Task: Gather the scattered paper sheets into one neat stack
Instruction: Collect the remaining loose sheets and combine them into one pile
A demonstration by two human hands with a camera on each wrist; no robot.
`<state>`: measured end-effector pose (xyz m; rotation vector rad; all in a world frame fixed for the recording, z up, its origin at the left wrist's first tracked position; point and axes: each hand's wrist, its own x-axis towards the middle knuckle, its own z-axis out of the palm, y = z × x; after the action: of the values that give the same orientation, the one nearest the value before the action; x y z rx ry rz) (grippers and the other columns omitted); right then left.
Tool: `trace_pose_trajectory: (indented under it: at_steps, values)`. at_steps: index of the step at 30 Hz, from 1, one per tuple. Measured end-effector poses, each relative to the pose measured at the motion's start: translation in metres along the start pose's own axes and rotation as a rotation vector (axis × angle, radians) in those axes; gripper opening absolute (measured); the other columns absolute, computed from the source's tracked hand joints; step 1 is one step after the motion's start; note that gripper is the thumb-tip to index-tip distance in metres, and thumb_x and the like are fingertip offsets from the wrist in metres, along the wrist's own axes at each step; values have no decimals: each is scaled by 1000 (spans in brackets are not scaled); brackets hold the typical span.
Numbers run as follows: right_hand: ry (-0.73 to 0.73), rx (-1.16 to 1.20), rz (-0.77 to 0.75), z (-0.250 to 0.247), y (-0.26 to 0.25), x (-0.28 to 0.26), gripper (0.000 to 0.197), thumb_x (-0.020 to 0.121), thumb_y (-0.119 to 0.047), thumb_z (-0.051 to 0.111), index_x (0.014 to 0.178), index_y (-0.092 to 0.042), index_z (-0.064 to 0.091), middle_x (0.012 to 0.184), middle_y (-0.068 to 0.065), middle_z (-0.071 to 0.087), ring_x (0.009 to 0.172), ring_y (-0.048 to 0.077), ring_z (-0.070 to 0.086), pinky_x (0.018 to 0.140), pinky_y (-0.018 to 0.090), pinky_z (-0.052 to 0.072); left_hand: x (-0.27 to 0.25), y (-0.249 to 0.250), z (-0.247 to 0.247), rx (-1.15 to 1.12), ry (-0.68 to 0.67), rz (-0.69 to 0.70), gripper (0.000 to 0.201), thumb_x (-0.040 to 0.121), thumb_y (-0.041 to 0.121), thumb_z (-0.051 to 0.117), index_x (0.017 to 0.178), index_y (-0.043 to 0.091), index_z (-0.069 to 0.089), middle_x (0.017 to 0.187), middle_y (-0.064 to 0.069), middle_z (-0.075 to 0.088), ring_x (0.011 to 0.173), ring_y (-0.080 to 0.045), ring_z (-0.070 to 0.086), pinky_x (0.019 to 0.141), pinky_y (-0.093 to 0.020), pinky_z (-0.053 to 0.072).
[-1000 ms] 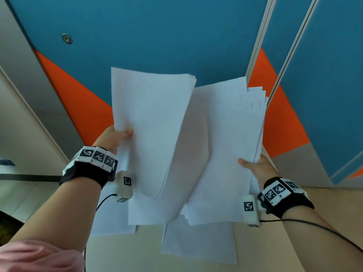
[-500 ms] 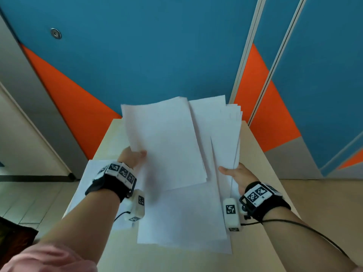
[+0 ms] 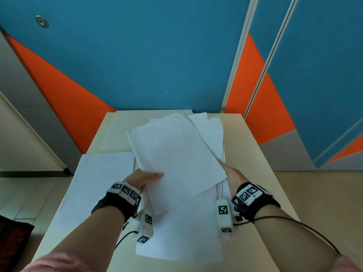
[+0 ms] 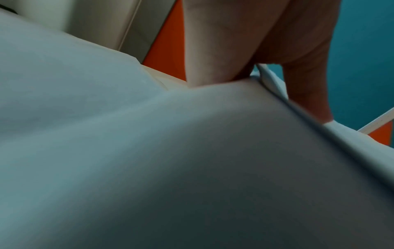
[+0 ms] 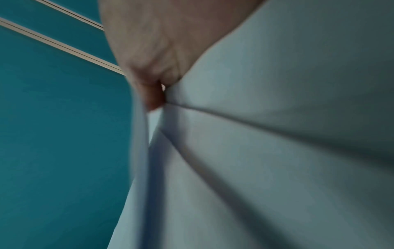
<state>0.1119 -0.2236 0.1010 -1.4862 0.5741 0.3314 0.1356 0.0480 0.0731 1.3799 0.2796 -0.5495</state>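
Note:
Two bunches of white paper overlap above the beige table [image 3: 255, 154]. My left hand [image 3: 145, 177] pinches the near edge of the upper bunch [image 3: 176, 158], thumb on top; the left wrist view shows the thumb [image 4: 307, 94] pressing those sheets [image 4: 192, 168]. My right hand [image 3: 231, 175] grips the lower, fanned bunch [image 3: 212, 130] at its right edge, fingers hidden beneath the paper. In the right wrist view the right hand [image 5: 153, 94] holds several sheets [image 5: 277, 151] that fan out below it. More sheets [image 3: 182, 238] hang toward me.
Loose sheets [image 3: 102, 183] lie flat on the left of the table, overhanging its left edge; another pale sheet [image 3: 121, 132] lies at the back left. A blue and orange wall [image 3: 157, 55] stands right behind the table. Cables run from both wrist cameras.
Both hands have brought the paper down from in front of the wall to just above the table. The two bunches have slid together, the left one over the right one.

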Motion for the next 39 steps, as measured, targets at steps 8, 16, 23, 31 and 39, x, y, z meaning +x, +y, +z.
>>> trace_pose_trajectory:
  at_steps: [8, 16, 23, 31, 39]
  values:
    - [-110, -140, -23, 8, 2, 18, 56, 81, -12, 68, 132, -5, 45, 127, 3, 56, 126, 20, 45, 109, 30, 25, -4, 0, -4, -118, 31, -71, 68, 55, 25, 86, 116, 12, 60, 108, -10, 71, 95, -26, 68, 70, -35, 55]
    - [-119, -160, -96, 34, 10, 32, 36, 93, -34, 48, 117, -9, 57, 100, 6, 66, 89, 22, 62, 79, 33, 52, 0, -13, -51, 105, 323, -37, 54, 73, 15, 75, 121, -2, 57, 114, -24, 65, 105, -41, 62, 97, -56, 45]
    - [308, -864, 183, 24, 42, 46, 72, 74, -40, 70, 131, -4, 43, 137, 16, 41, 128, 34, 40, 100, 40, 38, -15, -18, -127, 189, 592, -10, 63, 70, 30, 75, 123, 2, 56, 122, -21, 62, 111, -40, 59, 101, -50, 44]
    - [386, -1066, 301, 60, 73, 52, 104, 60, -51, 78, 136, -4, 23, 136, 16, 32, 130, 33, 34, 102, 43, 38, -50, -28, -175, -20, 678, -26, 27, 84, 3, 62, 108, -8, 59, 93, -18, 63, 69, -27, 65, 90, -45, 47]
    - [287, -986, 311, 65, 71, 65, 69, 81, -30, 66, 139, -12, 34, 144, 14, 31, 134, 29, 31, 109, 40, 34, -80, -45, -210, -84, 683, -94, 28, 82, 8, 66, 107, -3, 59, 96, -15, 63, 87, -32, 59, 99, -50, 42]
